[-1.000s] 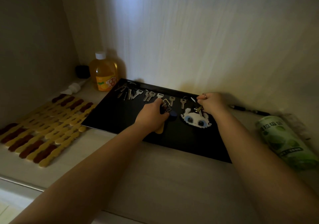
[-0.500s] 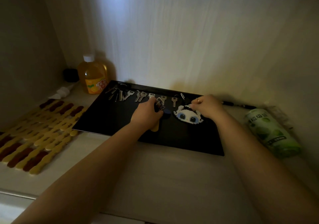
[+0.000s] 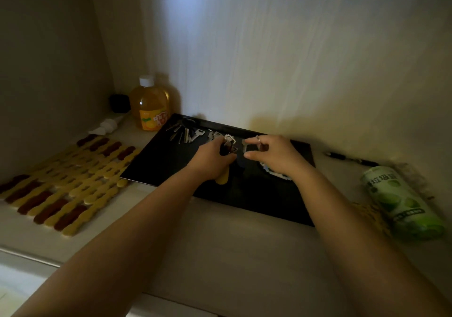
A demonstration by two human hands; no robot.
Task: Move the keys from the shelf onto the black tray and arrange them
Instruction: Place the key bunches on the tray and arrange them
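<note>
Head cam, pretty dim in here. Black tray [image 3: 156,170] sits on the shelf [image 3: 220,255] against the back wall, and both hands are over its far half.

Left hand [image 3: 210,159] is curled around a bunch of keys [image 3: 228,143]: a ring and a couple of metal bits stick out the top of the fist, and a yellow tag [image 3: 222,178] pokes out below the palm onto the tray. So that's a full, closed grip on the bunch.

Right hand [image 3: 274,155] hovers just beside it, thumb and index spread in a loose C, other fingers relaxed. It doesn't look like it's holding anything; a single key [image 3: 244,147] lies on the tray between the fingertips, can't tell if they touch it. There's a ring on one finger. A white beaded charm [image 3: 276,172] peeks out under the wrist, mostly hidden.

More keys [image 3: 188,134] are lined up along the tray's back edge, left of the hands.

Around the tray: orange bottle [image 3: 150,107] at the back left corner, a yellow-and-brown mat [image 3: 66,180] on the left, a pen [image 3: 349,159] and a green roll [image 3: 401,202] on the right.
</note>
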